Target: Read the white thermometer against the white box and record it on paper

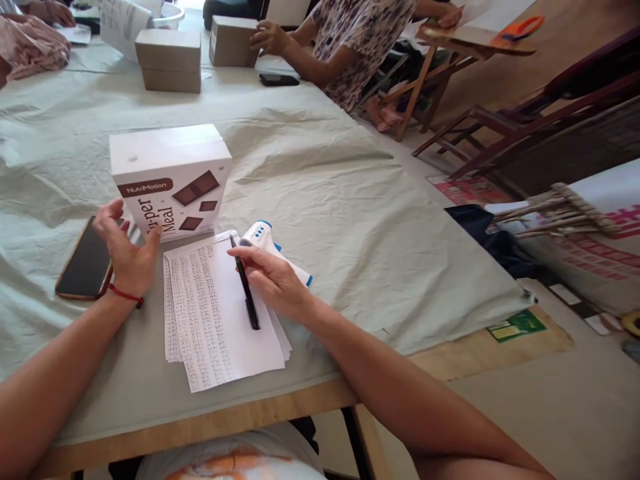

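Observation:
My left hand (129,253) is at the lower left corner of a white NutriMotion box (173,167) standing upright on the table. Its thumb presses the printed front and its fingers curl around the side; the far fingertips are partly hidden. Between the fingers of my right hand (273,277) is a black pen (247,290), which slants over a stack of paper sheets (250,347) with columns of small handwriting. A white and blue infrared thermometer (293,265) lies just beyond that hand, partly covered by it. Left of my left hand rests a phone (86,260).
Two brown cardboard boxes (170,63) (233,41) stand at the far side, a person's hand (273,38) touching the right one. A black phone (279,80) lies nearby. Wrinkled pale cloth (325,173) covers the table. Right stand a small wooden table (475,41) and a dark chair (480,127).

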Motion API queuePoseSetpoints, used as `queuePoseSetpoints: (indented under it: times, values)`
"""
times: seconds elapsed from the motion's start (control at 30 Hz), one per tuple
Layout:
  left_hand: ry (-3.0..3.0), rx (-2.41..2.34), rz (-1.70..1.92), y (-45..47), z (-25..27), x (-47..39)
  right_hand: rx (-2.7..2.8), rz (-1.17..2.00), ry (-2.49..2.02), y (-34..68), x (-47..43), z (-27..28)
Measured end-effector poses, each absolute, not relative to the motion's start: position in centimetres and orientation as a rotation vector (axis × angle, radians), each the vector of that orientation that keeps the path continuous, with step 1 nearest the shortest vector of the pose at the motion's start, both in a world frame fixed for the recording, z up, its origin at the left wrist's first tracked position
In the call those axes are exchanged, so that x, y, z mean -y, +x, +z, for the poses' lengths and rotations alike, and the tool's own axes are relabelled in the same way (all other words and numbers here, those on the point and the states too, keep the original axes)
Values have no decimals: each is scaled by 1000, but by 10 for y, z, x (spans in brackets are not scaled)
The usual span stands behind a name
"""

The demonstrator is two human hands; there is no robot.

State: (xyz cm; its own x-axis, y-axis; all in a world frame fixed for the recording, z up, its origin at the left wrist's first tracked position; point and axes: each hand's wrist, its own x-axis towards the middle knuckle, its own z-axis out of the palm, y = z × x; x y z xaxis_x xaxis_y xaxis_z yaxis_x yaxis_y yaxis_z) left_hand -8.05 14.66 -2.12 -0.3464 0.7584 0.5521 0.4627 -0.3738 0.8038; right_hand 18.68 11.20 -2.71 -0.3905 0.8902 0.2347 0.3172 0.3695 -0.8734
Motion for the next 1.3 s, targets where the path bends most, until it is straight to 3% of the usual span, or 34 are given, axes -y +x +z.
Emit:
queuePoseSetpoints:
  times: [0.1, 0.3, 0.53, 0.87, 1.3]
  values:
    - [2044, -1579, 1822, -71, -15, -125, 1826, 1063, -1019, 185, -113, -29]
    - [2704, -925, 715, -52, -20, -103, 1768, 952, -1032, 181, -106, -22]
    - [2903, -897, 294, -38, -15, -86, 1352, 1240, -995, 168, -112, -22]
    - [2922, -1012, 112, -20, -9, -63, 1424, 1091, -1300, 153, -128, -40]
    - [2830, -1056, 91, -18, -9, -60, 1563, 823, -1183, 144, -128, -50]
